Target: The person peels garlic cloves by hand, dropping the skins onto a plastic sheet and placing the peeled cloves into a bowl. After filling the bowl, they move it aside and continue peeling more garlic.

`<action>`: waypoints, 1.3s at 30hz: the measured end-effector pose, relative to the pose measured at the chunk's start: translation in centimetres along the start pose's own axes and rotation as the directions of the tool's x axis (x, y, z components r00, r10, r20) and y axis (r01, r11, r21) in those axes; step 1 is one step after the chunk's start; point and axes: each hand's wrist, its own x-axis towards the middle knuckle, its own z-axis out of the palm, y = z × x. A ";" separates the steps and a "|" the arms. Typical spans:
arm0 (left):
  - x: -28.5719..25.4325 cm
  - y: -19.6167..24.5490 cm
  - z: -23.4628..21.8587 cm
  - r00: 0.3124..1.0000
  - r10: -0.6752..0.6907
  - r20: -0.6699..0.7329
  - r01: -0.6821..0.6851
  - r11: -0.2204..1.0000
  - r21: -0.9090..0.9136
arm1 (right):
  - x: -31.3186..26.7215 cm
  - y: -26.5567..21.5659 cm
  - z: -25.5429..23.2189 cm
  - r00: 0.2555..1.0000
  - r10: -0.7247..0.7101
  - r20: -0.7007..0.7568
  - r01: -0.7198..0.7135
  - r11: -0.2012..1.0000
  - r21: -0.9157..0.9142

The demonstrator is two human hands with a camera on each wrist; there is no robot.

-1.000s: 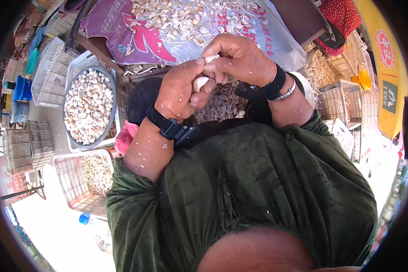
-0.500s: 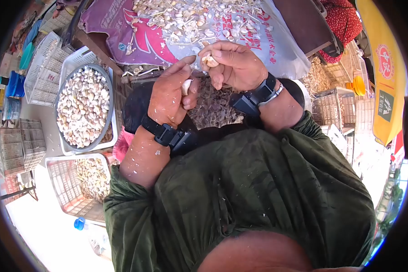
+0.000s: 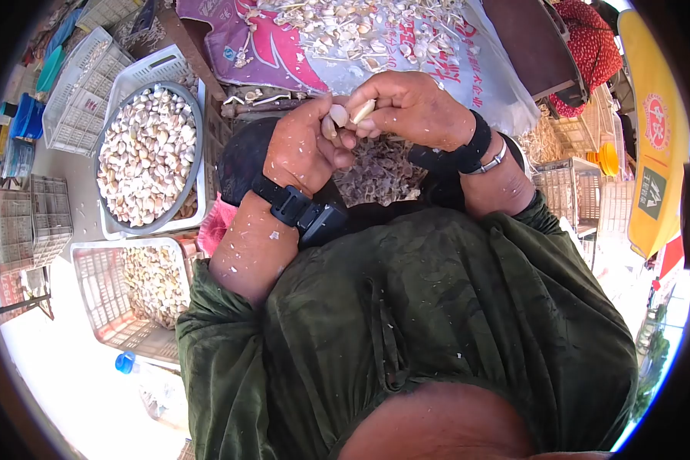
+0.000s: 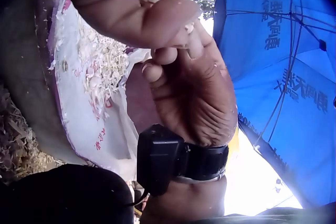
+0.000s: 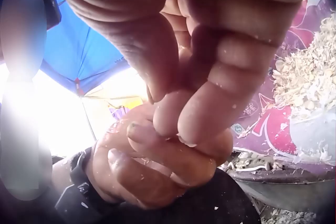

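In the head view, my left hand (image 3: 297, 153) holds two garlic cloves, a pale clove (image 3: 338, 116) near the thumb and a browner clove (image 3: 329, 128) just below. My right hand (image 3: 423, 111) pinches a slim, creamy clove (image 3: 363, 112) between thumb and fingers. Both sets of fingertips meet in front of the body, over the near edge of a printed plastic sack (image 3: 280, 65). The left wrist view shows a bit of pale clove at the right fingers. From the right wrist camera, the fingers mostly hide what is held.
Loose garlic and peelings (image 3: 360, 34) lie spread on the sack. To the left, a grey basin (image 3: 181, 198) of cloves sits in a white crate (image 3: 161, 67). Nearer stands another crate (image 3: 103, 295) with garlic, beside a blue-capped bottle (image 3: 157, 387). Dry skins (image 3: 379, 172) lie below the hands.
My hands drew apart half a second ago, the right one lifting a clove away, and have come together again. The head view has shifted slightly.
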 end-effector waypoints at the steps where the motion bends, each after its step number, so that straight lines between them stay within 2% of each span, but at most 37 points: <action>1: 0.0 0.0 -0.3 1.000 0.003 0.002 -0.003 1.000 -0.002 | 0.0 -0.3 0.1 1.000 0.000 0.001 0.000 1.000 -0.003; 3: 0.0 0.2 -0.8 0.998 0.055 -0.024 -0.056 0.998 -0.017 | 0.2 -1.3 0.7 1.000 -0.013 0.001 0.013 0.999 -0.042; 7: -0.4 0.4 -0.9 0.998 0.040 -0.040 -0.042 0.997 -0.060 | 0.4 -1.7 1.2 1.000 -0.014 0.006 0.014 1.000 -0.015; 9: -1.2 1.6 -2.2 0.993 0.117 0.010 -0.115 0.988 -0.098 | 0.7 -2.1 1.3 0.999 0.039 -0.006 -0.039 0.999 0.030; 10: -1.9 2.7 -2.8 0.989 0.147 0.009 -0.142 0.970 -0.195 | 1.0 -2.0 1.3 0.999 0.036 0.007 -0.036 0.999 0.007; 11: -2.3 3.9 -3.9 0.974 0.220 -0.057 -0.227 0.942 -0.246 | 1.0 -2.1 1.6 0.997 0.069 -0.031 -0.069 0.997 0.018; 13: -2.6 6.6 -7.2 0.894 0.379 -0.238 -0.438 0.853 -0.284 | 1.5 -1.4 1.7 0.998 0.063 0.019 -0.063 0.997 0.032; 14: -3.0 8.2 -8.9 0.859 0.400 -0.320 -0.495 0.810 -0.315 | 1.7 -1.0 1.7 0.997 0.068 0.027 -0.068 0.998 0.001; 15: -3.3 9.9 -10.8 0.796 0.421 -0.435 -0.563 0.779 -0.275 | 1.7 -0.9 1.6 0.997 0.079 0.017 -0.078 0.996 -0.038; 17: -3.3 12.5 -16.1 0.647 0.468 -0.602 -0.748 0.542 -0.383 | 2.1 -0.6 1.8 0.997 0.071 0.029 -0.070 0.997 -0.015; 19: -5.8 13.6 -18.1 0.715 0.380 -0.587 -0.698 0.441 -0.564 | 2.7 -0.7 2.3 0.997 0.067 0.043 -0.067 0.998 0.005; 20: -5.9 13.2 -17.9 0.711 0.398 -0.580 -0.703 0.430 -0.566 | 3.0 -1.1 2.5 0.995 0.088 0.050 -0.089 0.996 0.030; 21: -6.4 12.0 -17.6 0.750 0.411 -0.518 -0.659 0.519 -0.544 | 3.4 -1.3 2.8 0.992 0.113 0.060 -0.117 0.992 0.056; 22: -6.0 11.6 -16.6 0.752 0.307 -0.584 -0.616 0.643 -0.455 | 3.8 -1.5 3.1 0.991 0.111 0.070 -0.115 0.992 0.058; 23: -6.3 10.3 -15.4 0.775 0.345 -0.529 -0.558 0.767 -0.317 | 4.4 -1.7 3.4 0.997 0.056 0.058 -0.057 0.998 0.017; 24: -7.2 9.2 -12.4 0.834 0.341 -0.434 -0.460 0.864 -0.204 | 4.7 -1.9 3.7 0.999 0.004 0.044 -0.003 1.000 -0.026; 25: -7.7 8.5 -10.8 0.932 0.271 -0.240 -0.319 0.929 -0.188 | 4.9 -2.6 4.2 0.999 0.010 0.044 -0.009 1.000 -0.025; 26: -8.1 7.7 -9.1 0.978 0.170 -0.123 -0.185 0.974 -0.128 | 5.3 -3.6 4.9 0.996 -0.013 0.086 0.017 0.999 -0.041; 27: -8.8 7.3 -8.2 0.980 0.162 -0.115 -0.177 0.975 -0.133 | 5.6 -4.4 5.8 0.992 -0.034 0.120 0.041 0.997 -0.060; 29: -8.9 5.9 -6.5 0.990 0.083 0.117 -0.063 0.984 -0.167 | 6.1 -5.4 7.4 0.936 -0.292 0.196 0.329 0.924 -0.193; 30: -9.1 5.5 -6.8 0.984 0.100 0.150 -0.068 0.977 -0.202 | 6.7 -4.4 8.3 0.867 -0.469 0.171 0.494 0.855 -0.160; 31: -9.3 5.4 -7.2 0.979 0.139 0.146 -0.103 0.968 -0.230 | 7.0 -3.3 8.5 0.767 -0.625 0.145 0.641 0.751 -0.155; 33: -10.4 6.0 -8.6 0.956 0.235 0.176 -0.184 0.946 -0.268 | 5.2 -4.6 7.6 0.824 -0.542 0.165 0.562 0.818 -0.124; 34: -11.4 6.7 -9.8 0.946 0.269 0.183 -0.216 0.940 -0.265 | 4.6 -4.0 6.4 0.843 -0.517 0.147 0.536 0.827 -0.171; 35: -12.5 7.4 -11.7 0.924 0.337 0.183 -0.289 0.925 -0.245 | 4.3 -2.9 5.4 0.902 -0.402 0.156 0.427 0.884 -0.191; 36: -14.1 8.0 -14.2 0.900 0.432 0.048 -0.413 0.885 -0.214 | 4.2 -1.8 4.6 0.943 -0.290 0.163 0.319 0.927 -0.198; 37: -15.9 8.5 -17.8 0.856 0.514 -0.062 -0.510 0.818 -0.266 | 4.0 -1.0 3.3 0.946 -0.287 0.150 0.314 0.927 -0.207; 38: -17.8 9.1 -21.7 0.813 0.580 -0.052 -0.568 0.770 -0.292 | 3.5 0.0 1.6 0.982 -0.157 0.104 0.180 0.945 -0.271; 39: -20.6 8.8 -28.3 0.762 0.620 -0.190 -0.644 0.689 -0.333 | 3.1 1.0 -0.2 0.998 -0.026 0.052 0.041 0.945 -0.325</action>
